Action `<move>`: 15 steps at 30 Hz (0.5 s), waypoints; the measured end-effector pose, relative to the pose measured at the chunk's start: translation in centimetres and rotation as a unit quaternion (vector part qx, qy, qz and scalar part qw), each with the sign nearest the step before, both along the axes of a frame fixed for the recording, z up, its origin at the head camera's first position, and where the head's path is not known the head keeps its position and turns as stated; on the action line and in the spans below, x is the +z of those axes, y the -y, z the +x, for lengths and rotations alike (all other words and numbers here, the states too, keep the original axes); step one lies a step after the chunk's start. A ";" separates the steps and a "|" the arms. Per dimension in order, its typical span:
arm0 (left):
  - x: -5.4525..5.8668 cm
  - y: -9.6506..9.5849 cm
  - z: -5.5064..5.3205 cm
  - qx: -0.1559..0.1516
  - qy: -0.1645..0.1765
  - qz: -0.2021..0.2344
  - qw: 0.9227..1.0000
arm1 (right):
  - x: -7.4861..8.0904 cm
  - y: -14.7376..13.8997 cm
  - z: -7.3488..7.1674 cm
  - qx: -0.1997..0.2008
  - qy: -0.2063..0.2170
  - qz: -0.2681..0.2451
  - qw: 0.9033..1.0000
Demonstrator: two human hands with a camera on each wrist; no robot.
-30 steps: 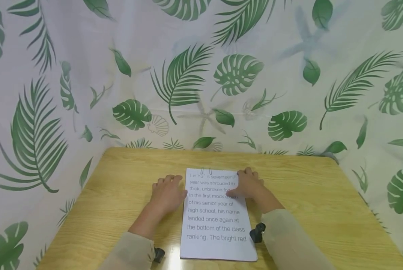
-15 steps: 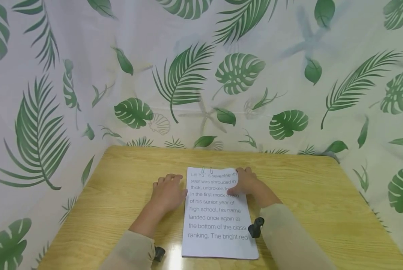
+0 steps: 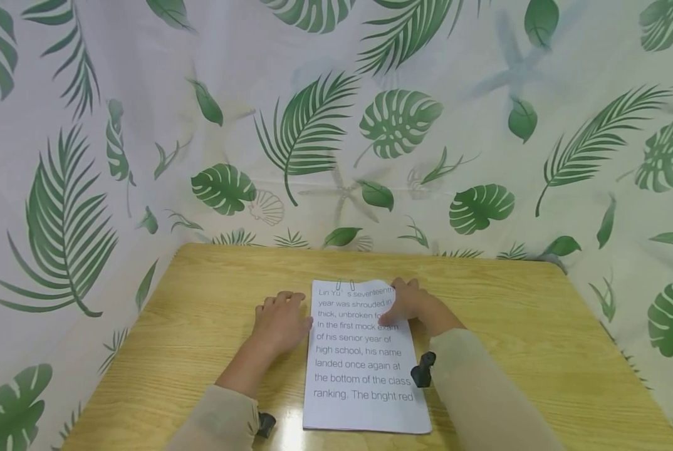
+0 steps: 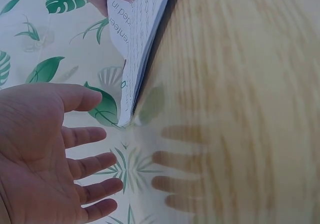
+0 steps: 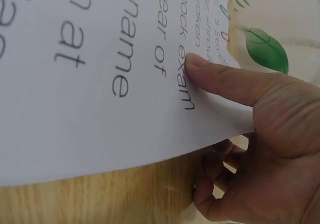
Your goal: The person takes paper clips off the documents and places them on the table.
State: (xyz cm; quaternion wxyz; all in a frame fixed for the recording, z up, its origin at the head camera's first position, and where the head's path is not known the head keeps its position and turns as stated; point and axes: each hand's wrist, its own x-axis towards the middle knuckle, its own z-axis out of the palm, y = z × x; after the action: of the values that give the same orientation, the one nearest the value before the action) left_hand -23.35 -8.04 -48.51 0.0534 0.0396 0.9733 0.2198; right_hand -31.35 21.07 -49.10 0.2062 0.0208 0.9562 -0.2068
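Note:
A stack of white printed sheets (image 3: 359,404) lies on the table, with large lines of English text. Two paper clips (image 3: 345,285) sit on its top edge; one looks green and the other red in the right wrist view. My right hand (image 3: 412,307) grips the upper right edge: the thumb (image 5: 225,78) presses on top by the word "exam", while the other fingers curl below the edge. The paper bends upward there. On the left side, my left hand (image 3: 280,322) hovers beside the stack; its palm (image 4: 30,154) faces the sheets with relaxed, spread fingers, holding nothing.
The wooden table (image 3: 539,351) has a glossy top that mirrors the left fingers. Behind and to the sides hangs a white curtain (image 3: 336,125) printed with green leaves. Black wrist mounts (image 3: 423,369) show at both beige sleeves (image 3: 477,388).
My right hand has tilted and its wrist has shifted slightly left and up, bending the top right part of the sheets upward. My left hand has stayed in place.

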 end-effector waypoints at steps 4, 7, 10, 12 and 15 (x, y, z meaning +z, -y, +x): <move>0.1 0.0 -0.1 0.002 -0.001 0.000 1.000 | -0.1 0.3 0.2 0.003 -0.004 -0.025 1.000; 0.1 -0.1 -0.1 0.002 -0.002 0.000 1.000 | -0.3 0.5 0.8 -0.012 -0.020 -0.072 0.997; 0.1 -0.1 -0.2 0.001 0.000 0.006 1.000 | -0.4 0.7 1.6 -0.022 -0.041 -0.113 0.992; 0.0 -0.1 -0.2 0.000 0.002 0.010 1.000 | -0.6 0.7 2.2 -0.033 -0.052 -0.136 0.989; -0.2 -0.1 -0.3 -0.001 0.003 0.015 1.000 | -0.7 0.6 2.8 -0.069 -0.056 -0.186 0.979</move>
State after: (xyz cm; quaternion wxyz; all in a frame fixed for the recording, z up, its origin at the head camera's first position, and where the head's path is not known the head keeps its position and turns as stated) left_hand -23.61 -7.92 -48.71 0.0561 0.0406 0.9696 0.2346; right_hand -28.52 20.45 -49.79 0.1380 0.0363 0.9073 -0.3955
